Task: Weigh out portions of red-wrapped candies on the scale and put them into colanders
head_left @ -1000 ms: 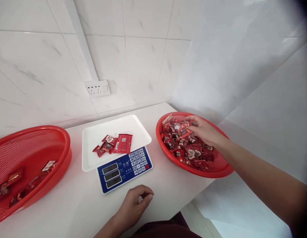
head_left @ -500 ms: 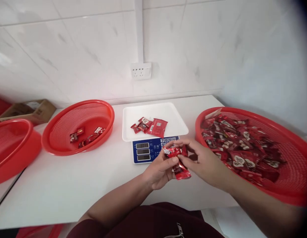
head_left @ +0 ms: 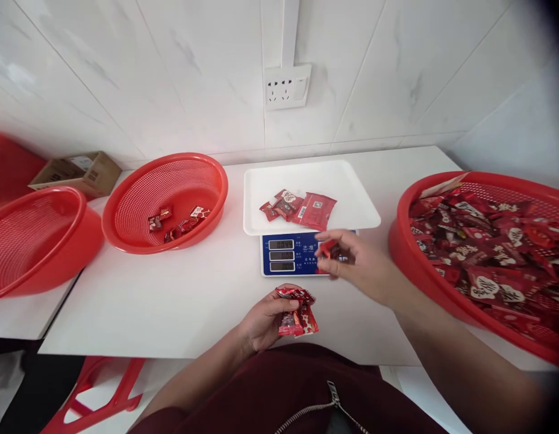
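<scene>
My left hand [head_left: 268,318] is closed around several red snack packets [head_left: 302,322], low over the front of the table. In the fingers of my right hand [head_left: 358,262] is one small red packet [head_left: 328,252], held above the keypad side of the blue-fronted scale [head_left: 284,256]. On the scale's white tray [head_left: 352,190] lie several red packets, among them a larger flat packet [head_left: 316,210] with a printed code. To the right, a red basket [head_left: 403,241] holds a heap of similar packets [head_left: 482,253].
A red basket [head_left: 126,241] with several packets stands left of the scale. Farther left are another red basket [head_left: 35,247] and a cardboard box [head_left: 96,172]. A socket [head_left: 286,87] is on the tiled wall. Below the table edge shows a red stool [head_left: 121,392].
My hands have come apart. The right has moved up and to the right with one small packet, while the left keeps the others nearer my body. The view has tilted down.
</scene>
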`<state>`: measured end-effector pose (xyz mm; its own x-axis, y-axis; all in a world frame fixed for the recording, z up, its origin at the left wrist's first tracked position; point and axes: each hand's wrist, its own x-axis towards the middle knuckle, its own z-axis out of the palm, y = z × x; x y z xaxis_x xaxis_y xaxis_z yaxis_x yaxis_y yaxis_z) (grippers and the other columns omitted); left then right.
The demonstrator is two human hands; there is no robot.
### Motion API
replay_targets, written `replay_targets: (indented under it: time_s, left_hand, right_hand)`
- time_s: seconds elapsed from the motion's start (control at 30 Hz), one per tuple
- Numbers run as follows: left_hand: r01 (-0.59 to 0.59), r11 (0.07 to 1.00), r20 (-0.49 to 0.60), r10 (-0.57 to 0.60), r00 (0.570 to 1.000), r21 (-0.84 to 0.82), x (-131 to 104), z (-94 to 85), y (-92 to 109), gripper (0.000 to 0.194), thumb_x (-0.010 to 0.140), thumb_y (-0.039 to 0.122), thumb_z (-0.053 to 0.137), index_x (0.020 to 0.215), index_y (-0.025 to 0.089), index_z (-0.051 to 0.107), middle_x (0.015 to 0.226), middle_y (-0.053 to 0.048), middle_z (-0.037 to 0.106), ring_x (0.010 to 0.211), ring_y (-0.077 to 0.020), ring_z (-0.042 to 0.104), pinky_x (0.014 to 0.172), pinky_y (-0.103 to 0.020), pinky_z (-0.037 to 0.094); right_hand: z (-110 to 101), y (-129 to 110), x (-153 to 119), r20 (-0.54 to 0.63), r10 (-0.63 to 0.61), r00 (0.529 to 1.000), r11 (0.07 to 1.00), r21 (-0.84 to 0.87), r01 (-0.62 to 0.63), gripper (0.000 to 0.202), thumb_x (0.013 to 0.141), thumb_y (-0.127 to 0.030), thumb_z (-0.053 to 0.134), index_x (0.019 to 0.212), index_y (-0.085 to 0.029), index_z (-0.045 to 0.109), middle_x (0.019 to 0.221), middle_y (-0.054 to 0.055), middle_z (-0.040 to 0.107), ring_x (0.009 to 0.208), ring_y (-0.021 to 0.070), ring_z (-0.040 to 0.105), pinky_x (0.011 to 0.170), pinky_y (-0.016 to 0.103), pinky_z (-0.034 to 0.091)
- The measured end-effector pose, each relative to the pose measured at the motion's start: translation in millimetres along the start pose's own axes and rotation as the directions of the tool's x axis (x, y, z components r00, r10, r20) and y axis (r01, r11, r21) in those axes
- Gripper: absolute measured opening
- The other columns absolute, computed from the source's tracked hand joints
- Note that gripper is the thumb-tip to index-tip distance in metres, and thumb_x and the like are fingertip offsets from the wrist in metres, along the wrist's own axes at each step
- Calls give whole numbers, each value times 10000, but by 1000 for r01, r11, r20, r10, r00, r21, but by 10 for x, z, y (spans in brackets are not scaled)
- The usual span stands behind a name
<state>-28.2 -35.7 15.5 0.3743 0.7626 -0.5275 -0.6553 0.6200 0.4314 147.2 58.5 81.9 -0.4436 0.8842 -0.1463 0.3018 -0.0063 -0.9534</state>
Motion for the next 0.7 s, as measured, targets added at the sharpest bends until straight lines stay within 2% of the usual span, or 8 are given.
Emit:
replay_targets:
  time_s: [0.1, 0.2, 0.27, 0.33, 0.4, 0.5, 0.6, 0.7]
  left_hand:
    - [24, 998, -3, -24, 1000, 53, -2, 4, 11, 291, 597, 183, 772, 858, 117, 661, 829, -64, 696, 646, -127, 612, 658, -258, 473]
    - [24, 998, 3, -24, 1000, 64, 0, 17, 21, 328, 570, 187, 788, 861, 132, 646, 856, -65, 700, 649, -128, 612, 651, -257, 471]
    - [12, 998, -3, -12, 1000, 69, -4, 23, 32, 338, 562, 195, 797, 855, 131, 641, 851, -65, 700, 644, -124, 610, 638, -249, 467]
    - [2, 996, -11, -1, 1000, 89, -9, 27, 47, 333, 574, 211, 797, 856, 123, 644, 863, -72, 699, 659, -124, 611, 643, -244, 464]
    - [-3, 993, -18, 5, 1000, 121, -10, 29, 61, 335, 590, 223, 794, 869, 116, 642, 894, -81, 696, 685, -125, 613, 654, -240, 459]
    - [-9, 986, -3, 9, 1000, 164, 6, 41, 67, 347, 599, 218, 794, 883, 125, 618, 875, -62, 681, 703, -121, 604, 659, -234, 445]
    - [-1, 977, 45, -9, 999, 213, 42, 68, 46, 395, 610, 217, 791, 938, 140, 584, 806, -16, 640, 662, -101, 573, 645, -230, 426]
    - [24, 966, 71, -44, 996, 258, 76, 101, 10, 425, 637, 242, 779, 982, 143, 551, 787, 5, 602, 659, -93, 553, 662, -237, 416]
  right_hand:
    - [-69, -113, 244, -123, -144, 982, 981, 111, 157, 554, 771, -468, 642, 1260, -289, 454, 1152, 71, 586, 1022, 250, 600, 834, 437, 551]
    - [-121, -172, 384, -195, -239, 951, 962, 88, 260, 700, 818, -443, 599, 1403, -393, 219, 1448, 48, 360, 1313, 278, 372, 1002, 477, 435]
    - [-137, -157, 378, -204, -270, 941, 960, 23, 280, 726, 831, -419, 593, 1421, -400, 170, 1517, 32, 240, 1374, 271, 256, 1043, 476, 385]
    - [-133, -110, 292, -120, -254, 960, 967, -22, 253, 620, 857, -413, 558, 1402, -355, 268, 1480, 54, 327, 1345, 266, 321, 1030, 475, 397]
    - [-104, -53, 152, 54, -167, 984, 983, -72, 171, 488, 876, -427, 516, 1335, -299, 410, 1342, 83, 507, 1224, 259, 483, 966, 468, 456]
    - [-18, 23, -76, 252, -18, 967, 973, -217, 75, 454, 855, -444, 535, 1273, -268, 510, 1231, 87, 595, 1062, 253, 588, 877, 445, 503]
    - [68, 93, -231, 334, -17, 943, 943, -307, 126, 364, 864, -386, 537, 1208, -276, 573, 1193, 56, 618, 1045, 243, 577, 900, 417, 466]
    - [98, 173, -301, 325, -26, 945, 936, -325, 137, 231, 892, -335, 485, 1031, -253, 651, 1038, 42, 667, 964, 223, 592, 846, 367, 466]
